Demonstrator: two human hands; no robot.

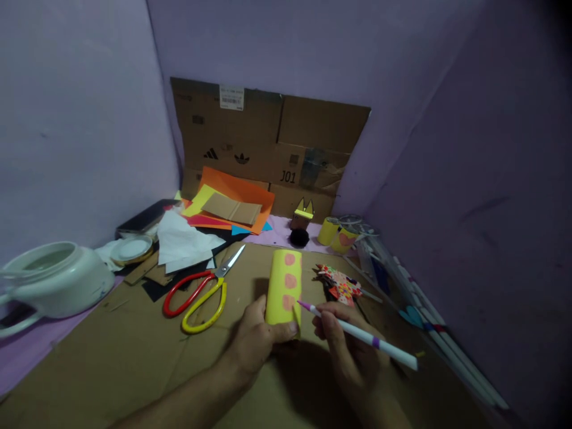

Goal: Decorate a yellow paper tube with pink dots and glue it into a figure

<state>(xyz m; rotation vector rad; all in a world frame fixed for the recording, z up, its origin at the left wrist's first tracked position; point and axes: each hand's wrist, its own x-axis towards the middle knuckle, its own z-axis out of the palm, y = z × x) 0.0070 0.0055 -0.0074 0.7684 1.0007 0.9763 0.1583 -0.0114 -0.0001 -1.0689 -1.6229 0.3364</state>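
Observation:
My left hand point(259, 339) grips the lower end of a yellow paper-covered tube point(277, 286), thumb across its front. Reddish-pink round spots run down the tube in a column, with more spots partly showing at its right edge. In my right hand point(344, 339) is a white marker point(379, 344) with a purple band and a purple tip. That tip is at the tube's right side, beside the lowest spot; whether it touches I cannot tell. Left of the tube lie scissors point(217, 280) with one red and one yellow handle, blades apart.
A white teapot-like pot point(62, 280) stands at the left. Coloured paper sheets point(250, 190) and white tissue point(179, 238) lie behind the scissors. Small yellow rolls point(328, 231) stand at the back right, near a patterned paper cutout point(342, 285). White sticks point(447, 333) line the right edge.

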